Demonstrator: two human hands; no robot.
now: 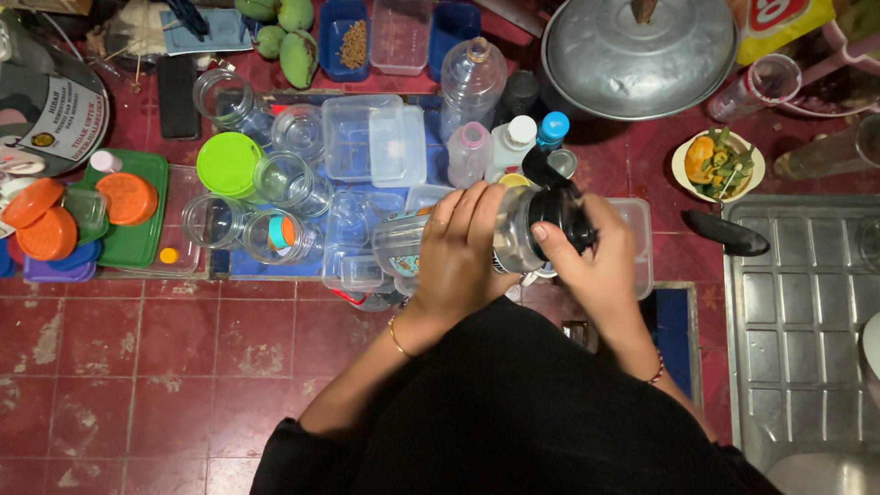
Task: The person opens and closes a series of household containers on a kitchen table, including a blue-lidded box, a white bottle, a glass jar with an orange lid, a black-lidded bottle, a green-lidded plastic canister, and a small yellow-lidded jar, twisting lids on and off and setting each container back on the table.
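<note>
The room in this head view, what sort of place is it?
Probably a home kitchen, at the washing-up area: a metal sink drainboard on the right, a big metal pot lid, and many clear jars and food containers on the red tiled counter.

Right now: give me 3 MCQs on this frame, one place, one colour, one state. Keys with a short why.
1. Where is the round metal lid?
A. top of frame, right of centre
B. bottom left on the floor
C. inside the steel sink

2. What colour is the cap that the right hand grips?
A. orange
B. black
C. white

3. How is the clear bottle held by the left hand?
A. standing upright on the tiles
B. lying untouched in a tray
C. lifted and tipped sideways

Key: 1 A, the lid sits at the top edge, above the hands. 2 B, the cap under the fingers is black. 3 C, both hands hold it off the surface, cap end to the right.
</note>
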